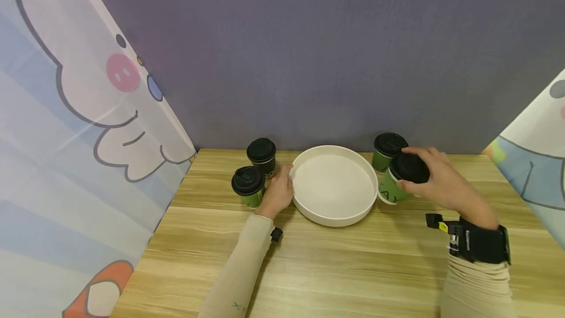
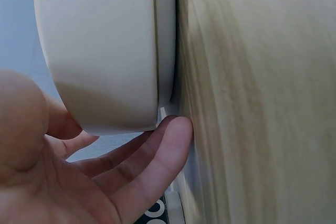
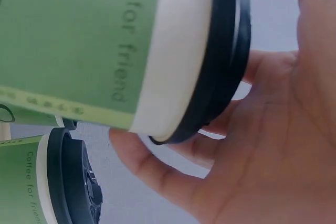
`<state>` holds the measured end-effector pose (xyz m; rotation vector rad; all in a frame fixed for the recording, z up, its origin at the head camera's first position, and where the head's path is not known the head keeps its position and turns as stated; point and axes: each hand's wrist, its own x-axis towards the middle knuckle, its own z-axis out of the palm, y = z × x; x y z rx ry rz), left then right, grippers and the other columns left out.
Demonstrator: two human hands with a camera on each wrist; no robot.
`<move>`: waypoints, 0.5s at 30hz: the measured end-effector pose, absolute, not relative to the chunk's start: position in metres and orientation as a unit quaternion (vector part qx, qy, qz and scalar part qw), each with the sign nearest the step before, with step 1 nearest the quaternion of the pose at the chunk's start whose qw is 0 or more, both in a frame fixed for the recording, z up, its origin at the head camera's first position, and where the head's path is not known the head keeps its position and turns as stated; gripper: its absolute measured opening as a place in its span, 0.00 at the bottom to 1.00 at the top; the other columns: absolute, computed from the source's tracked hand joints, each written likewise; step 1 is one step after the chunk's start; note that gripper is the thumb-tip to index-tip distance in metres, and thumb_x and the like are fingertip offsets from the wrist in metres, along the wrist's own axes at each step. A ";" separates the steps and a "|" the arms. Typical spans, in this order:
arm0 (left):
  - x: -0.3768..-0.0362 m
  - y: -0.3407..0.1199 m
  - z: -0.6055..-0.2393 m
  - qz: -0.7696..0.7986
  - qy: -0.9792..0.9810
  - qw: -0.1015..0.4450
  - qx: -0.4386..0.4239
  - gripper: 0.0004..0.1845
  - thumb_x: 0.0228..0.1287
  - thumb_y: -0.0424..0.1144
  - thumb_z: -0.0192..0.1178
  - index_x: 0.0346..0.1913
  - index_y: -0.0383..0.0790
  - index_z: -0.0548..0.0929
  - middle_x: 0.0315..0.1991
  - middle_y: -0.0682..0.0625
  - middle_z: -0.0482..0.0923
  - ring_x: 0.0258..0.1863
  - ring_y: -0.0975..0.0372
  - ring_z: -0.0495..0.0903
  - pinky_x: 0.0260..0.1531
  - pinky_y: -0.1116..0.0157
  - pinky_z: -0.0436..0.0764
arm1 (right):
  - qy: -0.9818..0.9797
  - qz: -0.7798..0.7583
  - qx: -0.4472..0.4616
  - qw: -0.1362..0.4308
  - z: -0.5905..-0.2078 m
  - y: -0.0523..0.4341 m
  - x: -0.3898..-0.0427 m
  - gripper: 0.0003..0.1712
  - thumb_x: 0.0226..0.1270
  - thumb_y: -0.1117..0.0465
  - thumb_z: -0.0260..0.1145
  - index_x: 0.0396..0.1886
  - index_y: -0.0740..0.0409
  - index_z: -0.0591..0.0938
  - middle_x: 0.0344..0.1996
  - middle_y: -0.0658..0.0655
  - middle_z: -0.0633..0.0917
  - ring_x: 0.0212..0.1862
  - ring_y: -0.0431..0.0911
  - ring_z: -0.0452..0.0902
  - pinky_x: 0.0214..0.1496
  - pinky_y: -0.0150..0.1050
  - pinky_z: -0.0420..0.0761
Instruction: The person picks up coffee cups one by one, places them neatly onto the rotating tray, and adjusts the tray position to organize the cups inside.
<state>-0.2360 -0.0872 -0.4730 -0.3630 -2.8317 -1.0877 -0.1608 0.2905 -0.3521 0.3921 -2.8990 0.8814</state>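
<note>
Gripping a tilted green cup (image 1: 394,186) by its black lid, my right hand (image 1: 434,180) worked; left hand (image 1: 278,193) steadied the tray (image 1: 334,212) (nothing loaded yet, four cups outside).

Both arms wear beige sleeves (image 1: 240,269) — the right wrist carries a black strap (image 1: 483,245) with a small camera mount.

Left hand (image 1: 277,193) open, right hand (image 1: 434,177) curled.
</note>
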 end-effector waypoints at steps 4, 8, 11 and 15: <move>-0.235 -0.088 -0.473 -0.354 -0.927 0.047 -0.118 0.20 0.82 0.34 0.44 0.72 0.40 0.68 0.64 0.35 0.78 0.59 0.45 0.83 0.55 0.49 0.83 | -0.946 0.291 0.131 0.065 -0.351 0.287 -0.162 0.48 0.61 0.49 0.77 0.76 0.59 0.66 0.64 0.74 0.67 0.63 0.70 0.60 0.53 0.70 0.66; -0.235 -0.087 -0.472 -0.347 -0.929 0.049 -0.121 0.20 0.82 0.33 0.44 0.72 0.40 0.67 0.64 0.34 0.78 0.58 0.45 0.83 0.54 0.49 0.83 | -0.945 0.291 0.128 0.076 -0.351 0.284 -0.163 0.49 0.61 0.49 0.77 0.77 0.58 0.66 0.66 0.76 0.67 0.65 0.73 0.59 0.55 0.73 0.64; -0.235 -0.087 -0.472 -0.341 -0.931 0.050 -0.122 0.20 0.82 0.33 0.44 0.72 0.40 0.67 0.64 0.34 0.78 0.58 0.45 0.83 0.54 0.49 0.83 | -0.945 0.293 0.122 0.080 -0.353 0.279 -0.164 0.49 0.62 0.47 0.76 0.78 0.58 0.65 0.68 0.76 0.66 0.67 0.75 0.58 0.57 0.74 0.63; -0.236 -0.087 -0.473 -0.340 -0.932 0.048 -0.119 0.20 0.82 0.33 0.44 0.72 0.41 0.67 0.64 0.35 0.78 0.58 0.45 0.84 0.53 0.50 0.84 | -0.941 0.302 0.119 0.093 -0.357 0.270 -0.168 0.49 0.63 0.46 0.75 0.78 0.56 0.65 0.69 0.76 0.66 0.68 0.74 0.58 0.57 0.74 0.64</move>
